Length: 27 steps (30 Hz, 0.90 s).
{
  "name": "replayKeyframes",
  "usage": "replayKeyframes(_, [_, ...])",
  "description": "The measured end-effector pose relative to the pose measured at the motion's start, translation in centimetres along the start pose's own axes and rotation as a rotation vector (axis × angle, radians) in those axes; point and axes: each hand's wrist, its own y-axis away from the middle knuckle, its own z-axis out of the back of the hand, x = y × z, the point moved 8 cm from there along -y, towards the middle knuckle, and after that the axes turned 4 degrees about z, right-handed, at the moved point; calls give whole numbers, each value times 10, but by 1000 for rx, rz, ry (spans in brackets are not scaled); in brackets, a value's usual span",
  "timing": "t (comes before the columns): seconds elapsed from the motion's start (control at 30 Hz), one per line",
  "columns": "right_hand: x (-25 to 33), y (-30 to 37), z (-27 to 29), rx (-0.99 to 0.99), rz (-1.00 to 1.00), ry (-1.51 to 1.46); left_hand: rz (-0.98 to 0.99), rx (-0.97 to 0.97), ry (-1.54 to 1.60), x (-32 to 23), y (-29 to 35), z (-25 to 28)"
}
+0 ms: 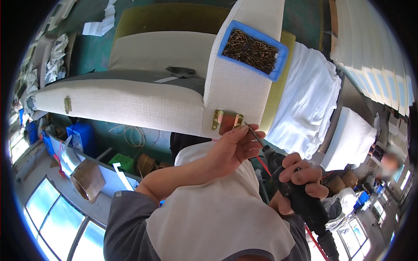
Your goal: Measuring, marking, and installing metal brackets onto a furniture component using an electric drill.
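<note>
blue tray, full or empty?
Not empty: the blue tray holds many loose screws, heaped across its floor. Can't tell whether it's filled to capacity.

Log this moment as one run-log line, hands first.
Left hand: at bit's tip | right hand: gripping black driver | brass-toned brackets: on cream upholstery | blue tray: holding screws

Below a blue rectangular plastic tray (282, 56) of bronze-coloured screws (249, 51), the right hand (303, 176) grips a black power driver (307, 204), the left hand (236, 147) at its slim metal bit (257, 136); rumpled white cloth (305, 95) lies right of the tray.
</note>
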Motion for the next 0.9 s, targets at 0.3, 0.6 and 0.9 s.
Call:
replayKeyframes(0.3, [-19, -10, -11, 55, -65, 50, -14, -30, 32, -5, -6, 6])
replayKeyframes(0.6, [-35, -35, -31, 131, -120, 50, 207, 208, 48, 18, 19, -23])
replayKeyframes(0.9, [-41, -38, -47, 252, -123, 61, 170, 345, 103, 13, 21, -31])
